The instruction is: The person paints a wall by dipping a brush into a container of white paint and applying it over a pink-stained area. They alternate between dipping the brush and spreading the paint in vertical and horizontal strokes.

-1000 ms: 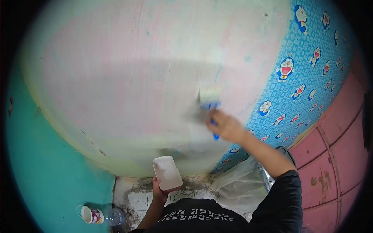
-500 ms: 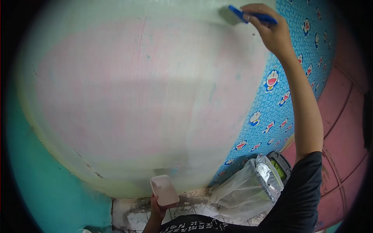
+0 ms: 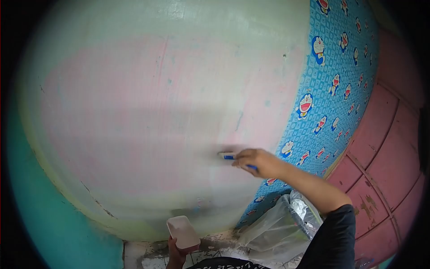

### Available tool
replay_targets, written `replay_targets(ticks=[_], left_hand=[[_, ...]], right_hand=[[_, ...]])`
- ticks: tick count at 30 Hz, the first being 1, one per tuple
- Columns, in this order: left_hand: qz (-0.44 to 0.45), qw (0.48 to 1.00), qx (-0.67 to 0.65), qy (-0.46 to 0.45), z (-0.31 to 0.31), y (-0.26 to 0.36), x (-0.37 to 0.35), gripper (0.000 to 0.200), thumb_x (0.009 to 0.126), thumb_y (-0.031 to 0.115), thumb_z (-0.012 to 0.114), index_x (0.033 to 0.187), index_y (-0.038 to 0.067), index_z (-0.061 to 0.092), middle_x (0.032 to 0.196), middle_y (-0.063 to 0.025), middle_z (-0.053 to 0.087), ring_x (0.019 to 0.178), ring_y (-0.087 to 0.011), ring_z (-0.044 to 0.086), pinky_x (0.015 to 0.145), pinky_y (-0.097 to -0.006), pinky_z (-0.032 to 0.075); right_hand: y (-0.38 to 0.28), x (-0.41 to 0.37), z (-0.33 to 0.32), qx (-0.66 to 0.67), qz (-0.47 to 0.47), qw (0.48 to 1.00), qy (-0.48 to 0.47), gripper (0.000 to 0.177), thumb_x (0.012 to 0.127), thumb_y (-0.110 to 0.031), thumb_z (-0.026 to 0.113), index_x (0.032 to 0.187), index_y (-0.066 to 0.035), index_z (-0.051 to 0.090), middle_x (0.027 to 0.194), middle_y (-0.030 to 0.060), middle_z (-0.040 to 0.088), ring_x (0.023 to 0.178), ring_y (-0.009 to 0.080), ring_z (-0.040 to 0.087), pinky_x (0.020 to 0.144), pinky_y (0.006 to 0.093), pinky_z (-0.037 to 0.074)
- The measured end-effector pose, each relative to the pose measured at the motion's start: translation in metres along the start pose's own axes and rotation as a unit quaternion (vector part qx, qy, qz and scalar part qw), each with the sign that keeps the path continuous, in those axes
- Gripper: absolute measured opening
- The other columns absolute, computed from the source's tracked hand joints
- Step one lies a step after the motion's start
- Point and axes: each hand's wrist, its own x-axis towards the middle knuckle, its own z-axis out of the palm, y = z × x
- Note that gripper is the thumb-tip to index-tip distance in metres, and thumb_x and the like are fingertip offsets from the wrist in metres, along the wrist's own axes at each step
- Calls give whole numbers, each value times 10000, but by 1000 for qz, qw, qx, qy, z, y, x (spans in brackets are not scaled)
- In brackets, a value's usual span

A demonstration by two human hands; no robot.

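My right hand [image 3: 260, 163] is closed round the blue handle of a paintbrush [image 3: 229, 156], held low against the wall near its right-hand part. The bristles point left, right at the wall surface. That wall [image 3: 134, 121] carries a patchy whitish coat with pink showing through over a wide area. Down at the bottom, my left hand [image 3: 176, 253] grips a rectangular plastic container [image 3: 183, 234] by its left side. Its inside looks pale, coated whitish, and its opening faces up toward me.
Blue cartoon-print wallpaper [image 3: 313, 112] borders the painted wall on the right, beside a worn pink panel [image 3: 380, 152]. A clear plastic bag [image 3: 268, 224] stands on the floor at lower right. A teal wall [image 3: 49, 201] closes off the left side.
My right hand has swept the paintbrush from the top right of the wall down and left to its lower middle. The container stays in my left hand; the view has shifted slightly.
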Motion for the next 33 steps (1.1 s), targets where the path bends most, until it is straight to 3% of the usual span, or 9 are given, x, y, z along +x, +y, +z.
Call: replay_targets(ticks=[2, 6, 11, 17, 22, 25, 28, 31, 33], left_hand=[[8, 1000, 0, -4, 19, 0, 2, 648, 911, 455, 535, 1451, 123, 401, 1288, -126, 593, 1160, -327, 634, 936, -518, 559], [35, 999, 7, -8, 23, -17, 23, 632, 905, 461, 532, 1430, 128, 416, 1251, -116, 613, 1144, -314, 644, 928, -504, 562], [66, 997, -10, 34, 44, -38, 30, 578, 960, 458, 451, 1435, 129, 430, 1251, -104, 623, 1135, -294, 649, 934, -479, 556], [71, 992, -81, 61, 66, -53, 27, 590, 906, 305, 519, 1449, 99, 415, 1288, -126, 589, 1170, -333, 625, 957, -500, 546], [85, 989, -93, 82, 90, -68, 24, 560, 926, 291, 501, 1445, 105, 406, 1294, -130, 581, 1170, -340, 623, 947, -515, 551], [93, 985, -94, 107, 103, -79, 18, 543, 929, 283, 501, 1434, 107, 411, 1298, -131, 578, 1172, -340, 621, 946, -511, 551], [109, 984, -94, 110, 102, -97, 21, 532, 926, 278, 508, 1421, 105, 418, 1298, -132, 577, 1176, -340, 619, 942, -516, 552], [101, 984, -92, 118, 107, -112, 9, 528, 923, 266, 511, 1415, 97, 420, 1297, -134, 577, 1180, -335, 618, 942, -516, 552], [98, 983, -100, 119, 116, -114, 2, 527, 923, 256, 511, 1415, 91, 418, 1299, -136, 575, 1183, -330, 618, 943, -514, 551]], right_hand=[[21, 19, -40, -60, -94, 993, 41, 320, 826, 33, 687, 1128, -72, 709, 1204, 166, 687, 1144, 342, 654, 940, 409, 555], [-3, 67, -191, -113, -38, 983, 136, 212, 912, -55, 703, 1122, -48, 735, 1069, 120, 745, 926, 239, 717, 810, 341, 566], [1, 86, -288, -369, -146, 850, 347, 179, 894, -72, 732, 1072, -66, 739, 1045, 90, 754, 897, 264, 743, 773, 357, 598], [63, 57, -172, -483, -187, 804, 293, 308, 867, -114, 667, 1174, -127, 654, 1168, 167, 662, 1029, 325, 675, 769, 397, 582], [33, -7, -40, -282, -234, 930, 8, 325, 786, -121, 692, 1106, -69, 678, 1106, 192, 679, 1045, 345, 687, 878, 395, 589], [52, -9, -17, -103, -187, 977, 3, 320, 824, -108, 709, 1139, -59, 675, 1109, 161, 687, 1062, 340, 681, 902, 404, 579], [77, 22, -77, -44, -130, 981, 135, 266, 934, -136, 692, 1192, -73, 694, 1199, 153, 704, 1093, 294, 689, 922, 400, 562], [63, 47, -190, -25, -98, 948, 302, 276, 949, -292, 692, 1131, -88, 727, 850, 104, 736, 676, 190, 703, 645, 315, 542], [65, 58, -242, -163, -177, 866, 438, 248, 935, -281, 710, 1096, -96, 741, 797, 97, 728, 651, 175, 701, 614, 302, 527]])
